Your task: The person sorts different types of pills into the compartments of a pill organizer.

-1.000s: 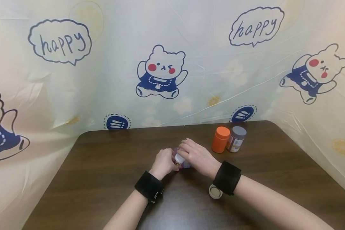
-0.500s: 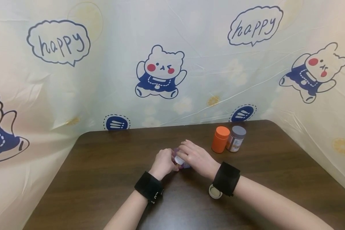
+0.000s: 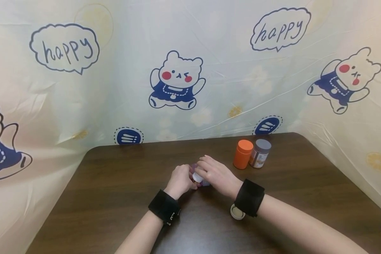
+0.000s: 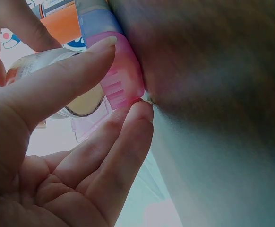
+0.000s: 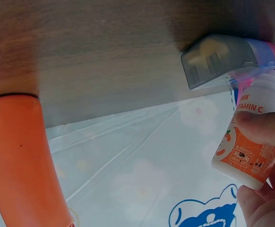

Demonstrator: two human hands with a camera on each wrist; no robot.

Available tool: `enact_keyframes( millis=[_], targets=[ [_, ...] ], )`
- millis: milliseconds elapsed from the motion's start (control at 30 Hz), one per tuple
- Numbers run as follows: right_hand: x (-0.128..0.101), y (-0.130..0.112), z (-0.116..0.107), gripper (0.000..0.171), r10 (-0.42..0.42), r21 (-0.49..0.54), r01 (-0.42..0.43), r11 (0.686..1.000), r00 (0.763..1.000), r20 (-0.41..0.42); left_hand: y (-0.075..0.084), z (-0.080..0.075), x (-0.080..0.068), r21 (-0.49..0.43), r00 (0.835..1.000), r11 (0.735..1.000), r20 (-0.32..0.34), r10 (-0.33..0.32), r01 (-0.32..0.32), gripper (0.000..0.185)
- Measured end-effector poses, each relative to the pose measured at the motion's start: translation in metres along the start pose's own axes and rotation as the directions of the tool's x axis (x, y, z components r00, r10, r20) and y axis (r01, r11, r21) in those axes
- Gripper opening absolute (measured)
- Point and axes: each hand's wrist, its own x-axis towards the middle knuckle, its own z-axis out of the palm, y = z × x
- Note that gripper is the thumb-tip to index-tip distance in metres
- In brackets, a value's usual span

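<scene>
Right hand (image 3: 217, 173) grips a white vitamin C bottle (image 5: 248, 142), tipped over a pink-and-blue pill box (image 4: 121, 75) that the left hand (image 3: 180, 178) pinches, mid-worktop (image 3: 114, 183). Loose cap (image 3: 237, 212) lies near the front edge; orange bottle (image 3: 242, 154) and grey-lidded jar (image 3: 260, 153) stand toward the back-right corner.

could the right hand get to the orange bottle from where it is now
Probably yes, once freed. The orange bottle stands upright on the table just beyond the right hand, with bare wood between them. But that hand now grips a small white vitamin bottle, so it would have to set that down first.
</scene>
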Motion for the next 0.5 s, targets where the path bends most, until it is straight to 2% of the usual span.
enact_keyframes(
  millis=[367, 500],
  targets=[
    [0.0008, 0.0015, -0.0033, 0.046, 0.018, -0.004, -0.018, 1.0, 1.0, -0.001, 0.0002, 0.0009, 0.0007, 0.015, 1.0, 1.0, 0.01, -0.003, 0.003, 0.044],
    [0.0008, 0.0007, -0.0019, 0.045, 0.008, -0.01, -0.008, 1.0, 1.0, 0.003, -0.0002, 0.0009, 0.0008, 0.011, 1.0, 1.0, -0.008, 0.019, -0.019, 0.042]
  ],
)
